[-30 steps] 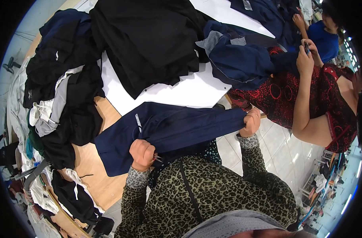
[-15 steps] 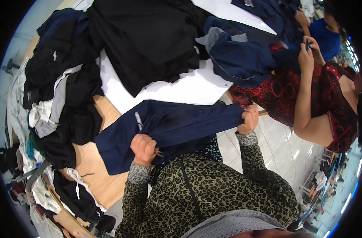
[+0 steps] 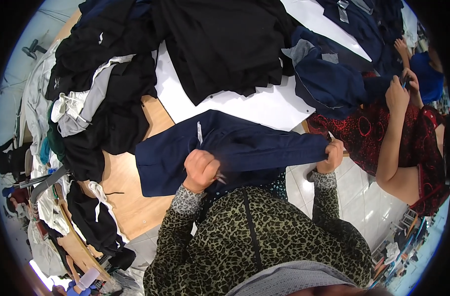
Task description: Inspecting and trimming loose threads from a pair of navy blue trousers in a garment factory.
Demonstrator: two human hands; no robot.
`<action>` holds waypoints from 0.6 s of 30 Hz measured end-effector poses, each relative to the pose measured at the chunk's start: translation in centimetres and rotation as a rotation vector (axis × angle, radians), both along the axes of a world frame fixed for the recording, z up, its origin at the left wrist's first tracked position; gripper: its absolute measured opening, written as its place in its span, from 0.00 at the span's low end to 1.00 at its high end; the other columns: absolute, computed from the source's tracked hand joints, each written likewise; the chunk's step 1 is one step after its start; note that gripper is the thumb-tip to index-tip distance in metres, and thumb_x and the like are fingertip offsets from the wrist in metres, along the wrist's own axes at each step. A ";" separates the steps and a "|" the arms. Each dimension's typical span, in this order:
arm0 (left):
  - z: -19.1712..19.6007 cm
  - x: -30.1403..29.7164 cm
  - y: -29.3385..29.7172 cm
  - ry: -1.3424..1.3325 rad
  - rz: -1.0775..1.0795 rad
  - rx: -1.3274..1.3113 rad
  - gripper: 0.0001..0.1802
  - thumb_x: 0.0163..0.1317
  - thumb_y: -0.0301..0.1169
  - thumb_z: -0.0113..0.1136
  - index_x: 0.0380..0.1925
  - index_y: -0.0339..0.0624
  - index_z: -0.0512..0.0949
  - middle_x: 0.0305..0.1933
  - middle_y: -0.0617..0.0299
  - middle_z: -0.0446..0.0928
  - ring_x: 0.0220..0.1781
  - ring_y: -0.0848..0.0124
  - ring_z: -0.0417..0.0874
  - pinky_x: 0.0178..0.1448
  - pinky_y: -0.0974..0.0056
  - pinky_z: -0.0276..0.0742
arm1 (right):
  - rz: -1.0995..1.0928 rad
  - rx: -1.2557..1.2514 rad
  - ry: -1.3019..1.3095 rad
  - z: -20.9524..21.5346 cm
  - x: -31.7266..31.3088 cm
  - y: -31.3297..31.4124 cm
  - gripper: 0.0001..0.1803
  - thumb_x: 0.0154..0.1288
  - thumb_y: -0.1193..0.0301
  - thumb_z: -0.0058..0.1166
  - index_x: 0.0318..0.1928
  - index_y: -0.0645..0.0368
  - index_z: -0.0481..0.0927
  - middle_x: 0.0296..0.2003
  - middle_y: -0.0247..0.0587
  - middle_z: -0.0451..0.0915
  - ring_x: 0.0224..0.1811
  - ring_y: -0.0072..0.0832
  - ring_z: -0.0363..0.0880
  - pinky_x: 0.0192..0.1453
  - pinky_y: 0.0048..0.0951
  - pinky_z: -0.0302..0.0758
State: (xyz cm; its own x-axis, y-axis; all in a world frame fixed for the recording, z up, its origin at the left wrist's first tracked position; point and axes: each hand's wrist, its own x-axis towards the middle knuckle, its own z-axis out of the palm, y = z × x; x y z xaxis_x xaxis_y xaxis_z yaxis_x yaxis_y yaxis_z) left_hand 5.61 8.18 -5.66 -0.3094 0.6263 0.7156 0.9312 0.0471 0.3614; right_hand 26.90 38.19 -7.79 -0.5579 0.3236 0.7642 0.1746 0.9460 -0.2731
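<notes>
On the cluttered wooden table (image 3: 136,197), we keep the navy garment (image 3: 235,148) taut: left hand (image 3: 201,170) and right hand (image 3: 332,154) both clenched on it.

A small white label strip (image 3: 199,133) is showing on the navy garment (image 3: 244,148), lying upright near its upper fold, just above the left hand (image 3: 201,169). A grey rectangular tag (image 3: 343,14) is lying on another navy garment (image 3: 363,19) at the far end of the bench (image 3: 264,106). No screens or signs are showing.
</notes>
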 end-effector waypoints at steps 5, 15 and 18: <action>2.6 0.6 3.6 -0.868 -0.113 -0.455 0.14 0.44 0.22 0.69 0.29 0.38 0.73 0.27 0.60 0.73 0.26 0.69 0.73 0.30 0.66 0.69 | 0.041 -0.323 -0.580 2.1 -2.7 -1.3 0.23 0.35 0.78 0.64 0.38 0.59 0.72 0.36 0.45 0.72 0.43 0.44 0.71 0.50 0.43 0.65; 3.8 -0.5 5.6 -1.727 -0.555 -0.373 0.18 0.53 0.20 0.66 0.43 0.36 0.72 0.39 0.70 0.71 0.42 0.82 0.70 0.48 0.75 0.70 | 0.604 -0.435 -0.700 7.7 -9.1 -6.9 0.42 0.44 0.69 0.68 0.62 0.57 0.64 0.56 0.43 0.70 0.64 0.40 0.64 0.72 0.49 0.44; 3.8 -0.8 5.5 -1.663 -0.504 -0.397 0.19 0.54 0.19 0.64 0.45 0.35 0.71 0.40 0.69 0.71 0.42 0.82 0.71 0.48 0.75 0.70 | 0.697 -0.716 -0.738 7.4 -9.5 -6.2 0.36 0.42 0.76 0.63 0.56 0.58 0.67 0.48 0.46 0.76 0.47 0.39 0.80 0.57 0.35 0.72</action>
State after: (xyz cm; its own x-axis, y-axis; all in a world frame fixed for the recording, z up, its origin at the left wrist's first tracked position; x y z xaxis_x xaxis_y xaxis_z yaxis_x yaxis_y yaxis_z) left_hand 4.83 13.72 -1.89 -0.2212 0.9201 -0.3232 -0.4169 0.2104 0.8843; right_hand 17.45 31.95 -0.43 -0.9995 0.0005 -0.0318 0.0262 0.5778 -0.8158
